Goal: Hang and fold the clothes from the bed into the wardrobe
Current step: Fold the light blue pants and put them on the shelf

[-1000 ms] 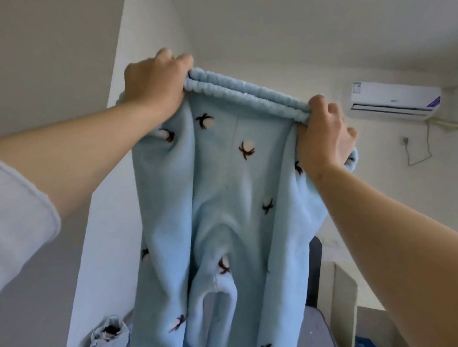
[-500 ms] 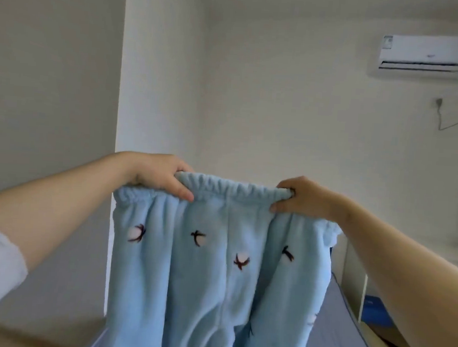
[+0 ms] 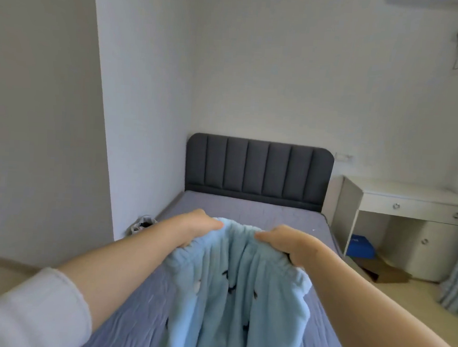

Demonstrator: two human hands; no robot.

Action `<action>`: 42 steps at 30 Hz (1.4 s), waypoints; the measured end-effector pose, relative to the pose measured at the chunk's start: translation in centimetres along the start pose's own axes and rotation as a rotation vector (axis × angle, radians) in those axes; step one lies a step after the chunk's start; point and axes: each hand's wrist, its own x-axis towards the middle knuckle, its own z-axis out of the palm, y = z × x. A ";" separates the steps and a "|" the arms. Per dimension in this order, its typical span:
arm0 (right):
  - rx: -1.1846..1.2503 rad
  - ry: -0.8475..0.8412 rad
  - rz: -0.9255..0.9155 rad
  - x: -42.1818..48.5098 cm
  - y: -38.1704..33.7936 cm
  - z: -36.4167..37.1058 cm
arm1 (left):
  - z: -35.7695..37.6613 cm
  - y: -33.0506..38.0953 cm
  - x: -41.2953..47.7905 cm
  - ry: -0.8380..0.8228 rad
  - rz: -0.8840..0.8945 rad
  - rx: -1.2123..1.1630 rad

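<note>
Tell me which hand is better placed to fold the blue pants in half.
Right, slightly: both hands grip the waistband, but the right hand holds nearer its end, so it could carry that side over to the left hand.

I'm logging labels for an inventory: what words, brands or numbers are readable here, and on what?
No text can be read.
The blue box under the desk: a pale mark, too blurred to read.
The light blue trousers: dark marks are a pattern, not letters.
</note>
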 end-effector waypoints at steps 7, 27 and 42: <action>0.582 -0.066 -0.005 -1.0 -1.3 2.1 | 2.0 2.3 -2.1 0.122 0.124 -0.079; 0.194 0.211 -0.491 -3.2 -5.6 5.5 | -4.5 -2.1 -3.8 -0.035 0.385 -0.136; 0.026 0.357 -0.681 -3.6 -9.5 5.8 | -12.4 -4.4 -5.1 0.110 0.436 0.616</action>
